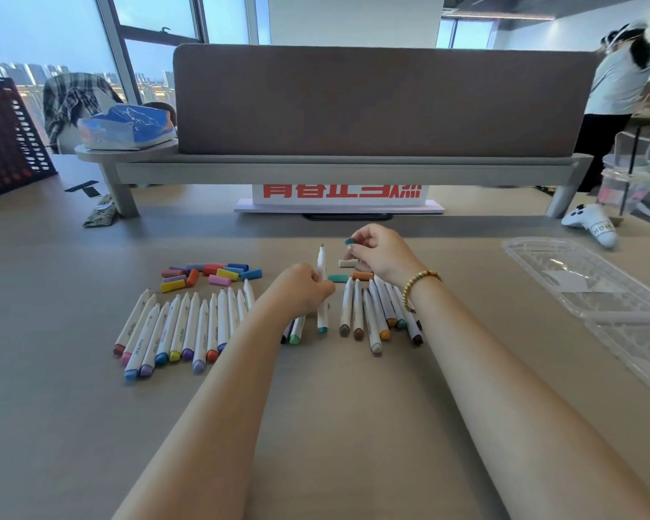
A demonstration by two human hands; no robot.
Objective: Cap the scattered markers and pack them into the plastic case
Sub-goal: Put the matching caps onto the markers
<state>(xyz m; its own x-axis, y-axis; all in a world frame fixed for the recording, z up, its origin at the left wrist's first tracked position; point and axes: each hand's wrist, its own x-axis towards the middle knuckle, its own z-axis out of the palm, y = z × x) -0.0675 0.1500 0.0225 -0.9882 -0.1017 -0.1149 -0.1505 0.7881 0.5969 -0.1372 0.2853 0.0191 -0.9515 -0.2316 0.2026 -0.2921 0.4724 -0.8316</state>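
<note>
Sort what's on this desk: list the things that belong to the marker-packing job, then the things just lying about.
Belongs to the job:
- uncapped marker in the left hand
- teal cap pinched by the right hand
- rows of markers
- loose caps
- clear plastic case

Just lying about:
- game controller
- tissue box
- red mesh basket
- red-lettered sign

- Held marker (321,290): white barrel, teal end, uncapped tip pointing away, gripped upright-tilted.
- Teal cap (349,241): pinched above the table.
- Left row (188,328): uncapped white markers, side by side.
- Right row (379,313): uncapped markers, fanned.
- Loose caps (211,275): coloured cluster behind left row.
- Case (593,287): clear plastic, open, far right.
</note>
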